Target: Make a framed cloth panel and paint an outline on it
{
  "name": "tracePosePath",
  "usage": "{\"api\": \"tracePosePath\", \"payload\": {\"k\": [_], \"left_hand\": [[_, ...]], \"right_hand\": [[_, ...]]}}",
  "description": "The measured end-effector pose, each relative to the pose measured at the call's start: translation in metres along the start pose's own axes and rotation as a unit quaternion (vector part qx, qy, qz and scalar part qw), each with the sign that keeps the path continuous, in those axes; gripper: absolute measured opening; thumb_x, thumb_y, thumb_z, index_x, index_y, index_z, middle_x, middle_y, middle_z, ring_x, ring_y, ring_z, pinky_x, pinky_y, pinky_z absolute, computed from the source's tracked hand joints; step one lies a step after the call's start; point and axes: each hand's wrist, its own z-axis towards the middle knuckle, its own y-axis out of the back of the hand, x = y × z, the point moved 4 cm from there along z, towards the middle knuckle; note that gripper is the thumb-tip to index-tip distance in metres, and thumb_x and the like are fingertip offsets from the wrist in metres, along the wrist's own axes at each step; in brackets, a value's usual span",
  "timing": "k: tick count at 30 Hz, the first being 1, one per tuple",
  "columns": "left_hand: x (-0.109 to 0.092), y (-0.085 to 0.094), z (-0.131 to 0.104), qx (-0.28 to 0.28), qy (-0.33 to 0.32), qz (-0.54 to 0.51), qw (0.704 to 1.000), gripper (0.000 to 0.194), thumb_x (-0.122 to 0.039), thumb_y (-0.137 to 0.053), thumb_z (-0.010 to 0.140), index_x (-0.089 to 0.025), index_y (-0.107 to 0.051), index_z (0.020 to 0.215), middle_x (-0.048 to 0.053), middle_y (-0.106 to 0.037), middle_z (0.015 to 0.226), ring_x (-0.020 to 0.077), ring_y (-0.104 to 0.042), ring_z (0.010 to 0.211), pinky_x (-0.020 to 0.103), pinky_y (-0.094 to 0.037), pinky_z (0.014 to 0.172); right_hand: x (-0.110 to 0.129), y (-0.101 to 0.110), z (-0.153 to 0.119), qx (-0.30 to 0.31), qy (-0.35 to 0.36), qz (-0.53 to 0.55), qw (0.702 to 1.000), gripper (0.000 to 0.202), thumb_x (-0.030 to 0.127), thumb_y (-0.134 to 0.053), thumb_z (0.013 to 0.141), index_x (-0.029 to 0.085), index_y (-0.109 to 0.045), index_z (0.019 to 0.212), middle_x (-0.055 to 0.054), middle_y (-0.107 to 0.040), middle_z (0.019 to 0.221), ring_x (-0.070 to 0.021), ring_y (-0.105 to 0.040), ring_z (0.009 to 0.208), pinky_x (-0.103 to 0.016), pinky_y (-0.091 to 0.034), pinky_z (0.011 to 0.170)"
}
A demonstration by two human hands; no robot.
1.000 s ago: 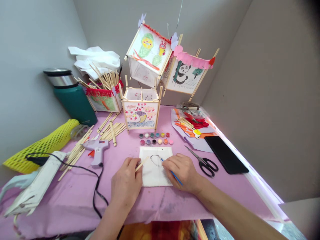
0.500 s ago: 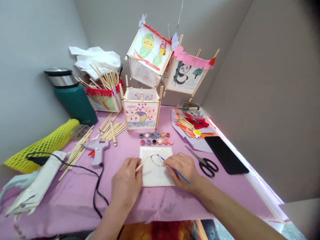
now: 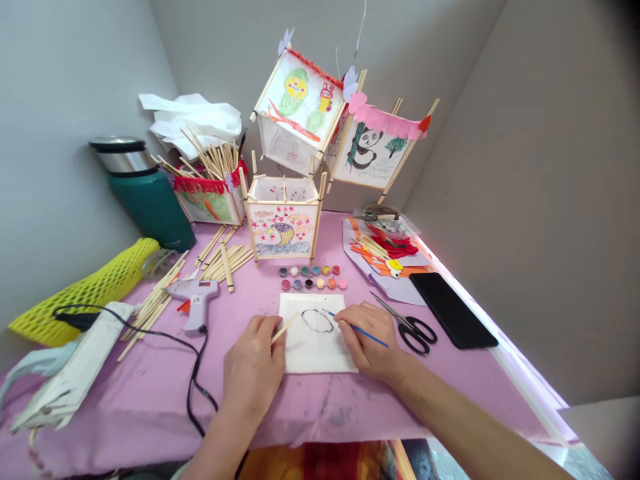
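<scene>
A white sheet (image 3: 315, 357) lies on the pink tablecloth and bears a dark, rough oval outline. My right hand (image 3: 369, 340) is closed on a blue paintbrush (image 3: 370, 335), its tip just right of the oval's upper edge. At the sheet's left border rests my left hand (image 3: 255, 363), closed round a thin wooden stick (image 3: 285, 327) that points up over the paper. Behind the sheet stand two rows of small paint pots (image 3: 320, 283) in several colours.
Scissors (image 3: 413, 327) and a black phone (image 3: 453, 310) lie to the right. On the left are a glue gun (image 3: 197, 303) with its cord, wooden sticks (image 3: 155, 297) and a teal bottle (image 3: 150, 207). A decorated paper lantern (image 3: 283, 230) stands behind the paints.
My right hand and the brush have shifted slightly right, off the outline, showing more of the oval's right side. My left hand stays in place.
</scene>
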Motion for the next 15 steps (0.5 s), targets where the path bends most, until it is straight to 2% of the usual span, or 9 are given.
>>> {"api": "tracePosePath", "payload": {"k": [4,9,11,15], "left_hand": [[-0.001,0.001,0.000,-0.002,-0.004,-0.004,1.000,0.023,-0.024,-0.042,0.089,-0.023,-0.059,0.104,0.002,-0.063,0.105,0.0196,-0.062,0.089,0.030,-0.044,0.073],[-0.001,0.001,0.000,0.005,0.001,0.001,1.000,0.023,-0.025,-0.041,0.090,-0.023,-0.059,0.104,0.002,-0.063,0.105,0.0186,-0.062,0.087,0.029,-0.044,0.070],[-0.001,0.001,0.000,0.007,0.003,0.004,1.000,0.023,-0.024,-0.041,0.090,-0.023,-0.059,0.104,0.003,-0.063,0.104,0.0185,-0.062,0.086,0.028,-0.044,0.070],[-0.002,0.001,0.001,0.003,-0.001,0.006,1.000,0.023,-0.024,-0.041,0.090,-0.023,-0.059,0.103,0.003,-0.063,0.103,0.0181,-0.062,0.087,0.028,-0.044,0.070]], "right_hand": [[-0.006,0.006,0.002,-0.024,-0.061,0.026,0.998,0.013,0.013,-0.043,0.088,0.018,-0.055,0.083,-0.003,-0.062,0.071,-0.0149,-0.056,0.063,-0.029,-0.041,0.062],[-0.026,0.000,0.025,-0.013,-0.206,0.087,0.975,0.016,0.022,-0.040,0.092,0.019,-0.056,0.090,-0.001,-0.064,0.075,-0.0121,-0.058,0.059,-0.026,-0.043,0.060],[-0.033,-0.005,0.039,-0.009,-0.225,0.099,0.969,0.015,0.024,-0.042,0.093,0.019,-0.056,0.089,-0.001,-0.064,0.073,-0.0120,-0.058,0.057,-0.025,-0.043,0.057],[-0.041,-0.016,0.061,-0.011,-0.196,0.081,0.977,0.018,0.026,-0.044,0.092,0.019,-0.057,0.083,-0.002,-0.067,0.076,-0.0134,-0.060,0.062,-0.025,-0.043,0.058]]}}
